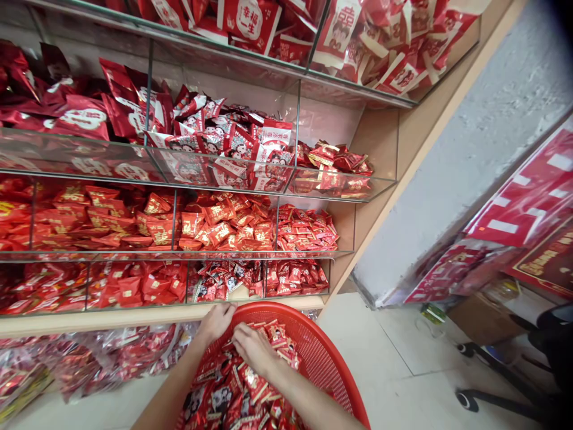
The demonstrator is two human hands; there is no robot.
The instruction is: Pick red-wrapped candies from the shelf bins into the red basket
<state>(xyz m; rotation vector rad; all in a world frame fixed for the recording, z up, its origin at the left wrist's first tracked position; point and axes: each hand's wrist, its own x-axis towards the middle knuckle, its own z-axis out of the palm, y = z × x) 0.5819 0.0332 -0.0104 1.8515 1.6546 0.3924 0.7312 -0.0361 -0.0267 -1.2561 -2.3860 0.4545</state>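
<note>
A round red plastic basket (338,352) full of small red candy packets (233,394) stands before me, below the shelves. My left hand (217,322) is at its far left rim, with the fingers closed over the edge. Inside the basket, my right hand (255,349) rests on the packets with its fingers curled down. Its fingertips are partly hidden, so whether a packet is in them does not show. Just beyond the basket is the lowest shelf row, where a compartment holds red, black and white packets (230,280).
Glass-divided shelves (344,194) hold several kinds of red packets. Plastic bags of packets (120,352) lie under the bottom shelf. To the right are a grey wall (447,131), a cardboard box (477,319) and a wheeled chair base (496,376) on the tiled floor (380,370).
</note>
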